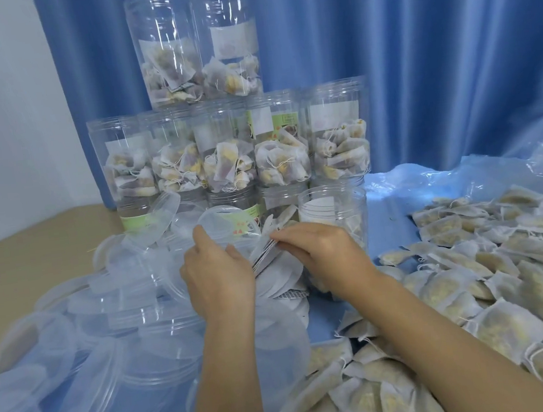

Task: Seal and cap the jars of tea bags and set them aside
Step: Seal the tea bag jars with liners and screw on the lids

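Observation:
My left hand [217, 274] grips a stack of round white seal discs [280, 273] at the middle of the table. My right hand [327, 253] pinches the top edge of that stack, fingers on the fanned discs. Just behind my right hand stands an open clear jar [335, 211] with tea bags in its lower part, partly hidden by the hand. A pile of clear plastic lids [130, 291] lies to the left of my hands.
Filled, uncapped jars [226, 153] stand stacked in tiers at the back against a blue curtain [415, 51]. Loose tea bags [478, 283] cover the right and near side of the blue-sheeted table [391, 191]. Bare tan tabletop [28, 242] shows at the far left.

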Demonstrator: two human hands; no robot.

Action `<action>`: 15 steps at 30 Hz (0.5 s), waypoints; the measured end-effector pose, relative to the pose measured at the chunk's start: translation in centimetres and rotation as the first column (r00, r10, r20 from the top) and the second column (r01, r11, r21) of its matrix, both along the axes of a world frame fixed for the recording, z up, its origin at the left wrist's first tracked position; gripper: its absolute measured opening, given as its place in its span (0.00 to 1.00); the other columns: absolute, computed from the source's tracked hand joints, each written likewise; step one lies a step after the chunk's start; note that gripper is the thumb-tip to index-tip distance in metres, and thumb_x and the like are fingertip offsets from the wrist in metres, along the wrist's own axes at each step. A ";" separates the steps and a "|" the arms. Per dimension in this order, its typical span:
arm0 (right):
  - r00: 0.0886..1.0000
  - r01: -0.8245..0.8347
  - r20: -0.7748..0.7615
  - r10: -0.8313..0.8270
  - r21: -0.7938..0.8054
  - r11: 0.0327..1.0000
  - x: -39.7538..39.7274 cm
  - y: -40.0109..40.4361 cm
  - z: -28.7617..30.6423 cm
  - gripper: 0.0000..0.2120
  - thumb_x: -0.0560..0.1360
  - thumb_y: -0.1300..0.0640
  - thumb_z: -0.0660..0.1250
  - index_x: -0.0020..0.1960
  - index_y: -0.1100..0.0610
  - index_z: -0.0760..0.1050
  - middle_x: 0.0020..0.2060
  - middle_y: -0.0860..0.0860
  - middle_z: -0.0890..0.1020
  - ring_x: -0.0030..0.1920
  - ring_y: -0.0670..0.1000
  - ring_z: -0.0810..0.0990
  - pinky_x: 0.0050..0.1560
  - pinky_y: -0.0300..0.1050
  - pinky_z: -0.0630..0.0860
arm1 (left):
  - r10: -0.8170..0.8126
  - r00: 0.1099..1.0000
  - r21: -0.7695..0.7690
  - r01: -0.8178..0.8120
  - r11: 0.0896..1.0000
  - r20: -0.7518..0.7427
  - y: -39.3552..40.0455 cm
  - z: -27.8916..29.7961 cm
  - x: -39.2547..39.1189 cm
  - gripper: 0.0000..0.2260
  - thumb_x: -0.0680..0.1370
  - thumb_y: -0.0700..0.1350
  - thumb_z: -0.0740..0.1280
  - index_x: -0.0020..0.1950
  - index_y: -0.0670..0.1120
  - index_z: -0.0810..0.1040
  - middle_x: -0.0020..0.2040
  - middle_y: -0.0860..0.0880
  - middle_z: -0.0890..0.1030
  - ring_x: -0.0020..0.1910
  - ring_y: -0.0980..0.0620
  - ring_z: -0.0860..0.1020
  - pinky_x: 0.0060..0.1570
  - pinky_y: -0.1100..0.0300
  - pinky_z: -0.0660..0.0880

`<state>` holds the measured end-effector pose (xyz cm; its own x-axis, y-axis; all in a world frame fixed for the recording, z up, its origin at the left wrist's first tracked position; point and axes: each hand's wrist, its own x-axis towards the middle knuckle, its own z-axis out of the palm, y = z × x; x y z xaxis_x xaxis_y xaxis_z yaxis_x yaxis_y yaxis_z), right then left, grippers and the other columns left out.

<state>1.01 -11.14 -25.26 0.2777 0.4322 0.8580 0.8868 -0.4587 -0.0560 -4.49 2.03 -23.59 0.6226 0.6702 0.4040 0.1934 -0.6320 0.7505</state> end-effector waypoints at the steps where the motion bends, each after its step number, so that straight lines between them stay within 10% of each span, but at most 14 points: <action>1: 1.000 0.015 0.010 -0.015 0.046 0.999 0.0 -0.2 0.1 0.09 0.66 0.69 0.74 0.46 0.63 0.83 0.40 0.56 0.85 0.40 0.54 0.85 0.41 0.44 0.81 | 0.001 1.000 -0.002 -0.001 1.000 0.003 0.0 -0.1 0.1 0.24 0.79 0.43 0.62 0.74 0.42 0.60 0.61 0.36 0.73 0.64 0.36 0.69 0.55 0.48 0.68; 7: 0.966 -0.012 -0.252 0.055 0.169 0.986 0.1 -0.5 0.3 0.04 0.73 0.64 0.70 0.48 0.61 0.81 0.42 0.52 0.84 0.46 0.44 0.77 0.48 0.24 0.69 | -0.049 0.990 -0.350 0.094 0.932 0.134 0.3 0.1 0.9 0.25 0.76 0.47 0.67 0.69 0.40 0.65 0.59 0.44 0.78 0.60 0.43 0.74 0.54 0.57 0.66; 15: 0.872 -0.106 -0.479 0.098 0.011 0.994 0.4 -0.5 -0.1 0.03 0.79 0.59 0.61 0.52 0.56 0.72 0.51 0.53 0.83 0.53 0.53 0.81 0.53 0.52 0.76 | -0.192 0.978 -0.667 0.197 0.719 0.082 0.9 -0.3 2.1 0.14 0.76 0.48 0.64 0.50 0.37 0.77 0.42 0.42 0.79 0.39 0.42 0.78 0.41 0.56 0.75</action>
<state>1.43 -11.62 -25.33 0.6059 0.4920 0.6251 0.7955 -0.3712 -0.4789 -2.42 2.94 -23.90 0.7690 0.6319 -0.0967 0.1167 0.0100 0.9931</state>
